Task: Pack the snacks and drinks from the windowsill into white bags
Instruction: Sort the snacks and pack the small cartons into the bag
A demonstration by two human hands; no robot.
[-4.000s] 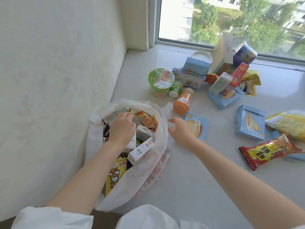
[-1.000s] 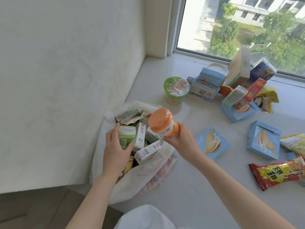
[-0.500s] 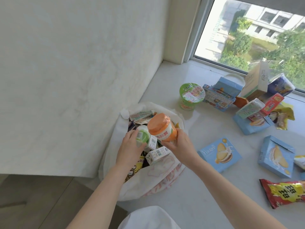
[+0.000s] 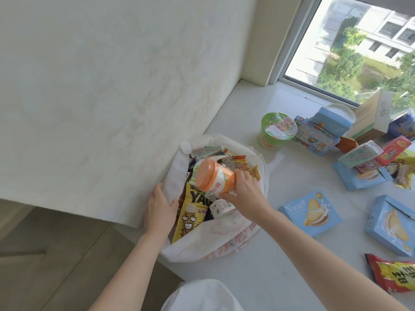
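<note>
Fingers of your right hand (image 4: 243, 190) are curled round the orange-capped bottle (image 4: 213, 176), holding it tilted just above the mouth of the white bag (image 4: 224, 245), with its cap pointing toward the wall. Your left hand (image 4: 160, 205) grips the bag's rim on the wall side, thumb hooked over the fabric, keeping the mouth open.

The bag sits at the near left corner of the windowsill (image 4: 258, 277), against the wall, and it already looks close to full: a yellow snack packet (image 4: 190, 214) stands along its near side, small drink cartons (image 4: 221, 206) lie under the bottle, and more wrappers show at the far rim. So a fair share of the packing looks done, and this bottle looks like the next item to go in, though you will need to find a gap for it.

Plenty remains outside. Near your right forearm lies a blue biscuit box (image 4: 311, 213); a second blue box (image 4: 391, 225) and a red snack packet (image 4: 393, 276) sit toward the right edge. Farther back, a green noodle cup (image 4: 277, 130) stands just beyond the bag, and a heap of boxes and cartons (image 4: 359, 149) is piled toward the window (image 4: 359, 48). By my judgement, those leftovers will call for a second bag.
</note>
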